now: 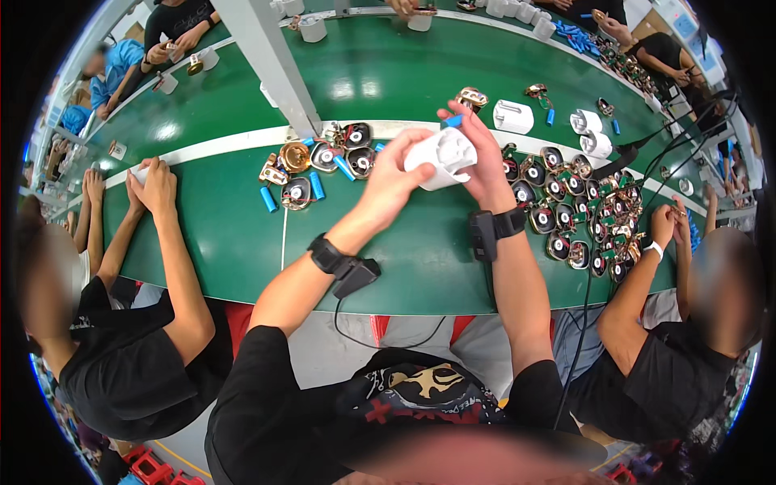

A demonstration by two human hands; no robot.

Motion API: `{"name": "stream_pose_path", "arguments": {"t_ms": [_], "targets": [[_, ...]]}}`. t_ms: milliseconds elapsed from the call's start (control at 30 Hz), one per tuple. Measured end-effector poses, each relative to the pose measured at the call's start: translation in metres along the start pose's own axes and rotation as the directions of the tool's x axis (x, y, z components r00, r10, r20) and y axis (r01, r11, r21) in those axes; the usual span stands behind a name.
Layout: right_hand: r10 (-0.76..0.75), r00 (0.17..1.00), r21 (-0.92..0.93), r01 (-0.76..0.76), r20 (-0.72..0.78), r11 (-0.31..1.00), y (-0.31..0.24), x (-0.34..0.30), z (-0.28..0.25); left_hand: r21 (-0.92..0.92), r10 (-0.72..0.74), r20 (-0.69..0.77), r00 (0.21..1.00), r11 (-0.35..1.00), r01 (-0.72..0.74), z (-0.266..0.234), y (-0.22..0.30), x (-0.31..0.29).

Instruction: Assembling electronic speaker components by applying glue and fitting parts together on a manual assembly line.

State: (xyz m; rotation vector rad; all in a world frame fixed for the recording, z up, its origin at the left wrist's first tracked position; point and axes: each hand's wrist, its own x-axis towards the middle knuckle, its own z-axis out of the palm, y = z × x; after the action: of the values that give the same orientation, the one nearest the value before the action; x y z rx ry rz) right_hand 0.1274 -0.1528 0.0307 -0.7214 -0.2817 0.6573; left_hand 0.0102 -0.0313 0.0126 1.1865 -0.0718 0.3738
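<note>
My left hand [394,166] is closed round a white plastic cylindrical housing [432,166], held tilted above the bench with its hollow, ribbed end up and to the right. My right hand [485,162] is at that end, its fingers bent round a small blue battery cell [453,121]; the palm side lies against or close beside the housing. Just beyond the right fingers is a gold-rimmed round part [471,99]. To the left of my left hand lie several black round speaker units [326,158] with loose blue cells [316,186] and a gold cup-shaped part [295,157].
A large cluster of speaker units [558,190] covers the bench to my right. White housings [512,117] stand beyond it. A grey post [263,61] rises at the back left. Black cables [594,267] hang at the right. Co-workers sit on both sides and across the green bench [388,267].
</note>
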Motion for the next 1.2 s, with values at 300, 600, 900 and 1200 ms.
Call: {"name": "stream_pose_path", "arguments": {"t_ms": [300,600,900,1200], "targets": [[-0.333,0.935,-0.669,0.327,0.124,0.668,-0.023,-0.004,-0.028,0.031,-0.099,0.054,0.994,0.995,0.097,0.007,-0.036,0.011],[-0.467,0.828,-0.729,0.522,0.309,0.443,-0.017,-0.011,-0.040,0.455,-0.030,0.058,0.998,0.890,0.000,0.002,-0.048,0.010],[-0.314,0.876,-0.873,0.441,0.367,0.210,-0.036,-0.009,-0.038,0.557,0.017,0.132,0.991,0.826,-0.088,0.005,-0.039,0.010],[-0.265,0.845,-0.875,0.484,0.464,0.014,-0.040,-0.015,-0.034,0.516,-0.090,0.208,0.974,0.856,-0.031,-0.008,-0.043,0.013]]}}
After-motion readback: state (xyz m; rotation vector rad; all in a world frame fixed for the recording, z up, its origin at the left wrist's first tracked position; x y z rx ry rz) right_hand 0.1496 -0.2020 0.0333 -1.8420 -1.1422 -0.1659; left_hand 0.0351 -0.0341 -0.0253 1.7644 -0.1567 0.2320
